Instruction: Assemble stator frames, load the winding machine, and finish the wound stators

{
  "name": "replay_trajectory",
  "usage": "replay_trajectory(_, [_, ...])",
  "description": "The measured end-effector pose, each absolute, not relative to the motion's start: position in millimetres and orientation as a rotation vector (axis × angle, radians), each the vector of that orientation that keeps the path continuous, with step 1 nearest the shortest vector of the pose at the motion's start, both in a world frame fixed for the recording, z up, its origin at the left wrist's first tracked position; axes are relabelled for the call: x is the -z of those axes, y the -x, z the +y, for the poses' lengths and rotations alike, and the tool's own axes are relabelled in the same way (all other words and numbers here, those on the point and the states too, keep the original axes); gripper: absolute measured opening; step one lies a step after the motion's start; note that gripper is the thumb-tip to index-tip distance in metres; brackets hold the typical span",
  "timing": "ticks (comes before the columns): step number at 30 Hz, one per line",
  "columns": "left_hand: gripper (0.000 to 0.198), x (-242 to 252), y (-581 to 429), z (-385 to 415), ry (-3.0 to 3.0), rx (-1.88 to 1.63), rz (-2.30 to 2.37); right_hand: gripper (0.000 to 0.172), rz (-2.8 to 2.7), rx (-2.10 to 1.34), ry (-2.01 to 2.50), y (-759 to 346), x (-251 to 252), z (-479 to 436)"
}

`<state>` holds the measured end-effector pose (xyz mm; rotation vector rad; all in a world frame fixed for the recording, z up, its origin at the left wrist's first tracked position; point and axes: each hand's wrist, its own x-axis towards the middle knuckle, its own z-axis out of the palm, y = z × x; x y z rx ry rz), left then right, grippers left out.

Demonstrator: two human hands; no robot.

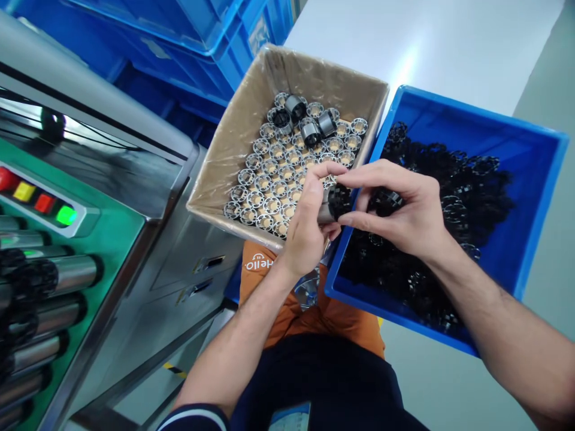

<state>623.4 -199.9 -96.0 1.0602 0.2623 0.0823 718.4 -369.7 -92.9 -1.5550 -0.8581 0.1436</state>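
My left hand (308, 224) is closed around a short grey metal cylinder (325, 209), held over the near right corner of a cardboard box (224, 137). My right hand (404, 206) pinches a black plastic end cap (340, 200) at the cylinder's right end; whether it is fully seated I cannot tell. A second black cap (385, 202) is tucked under the curled fingers of that hand. Inside the box, rows of metal rings (272, 205) stand upright, and several cylinders with black ends (311, 131) lie on top of them.
Right of the box, a blue bin (534, 197) holds a heap of black plastic caps (426, 257). At left stands a machine with a green top (112, 221), lit buttons (66, 215) and metal cylinders (74, 273). Blue crates (233, 54) are stacked behind; a white table (359, 36) is at the back.
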Motion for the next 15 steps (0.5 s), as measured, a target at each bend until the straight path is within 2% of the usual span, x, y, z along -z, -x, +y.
replay_trajectory(15, [0.048,99,-622,-198,-1.090,-0.051,0.212,0.043,-0.679,-0.183,1.657,-706,80,-372])
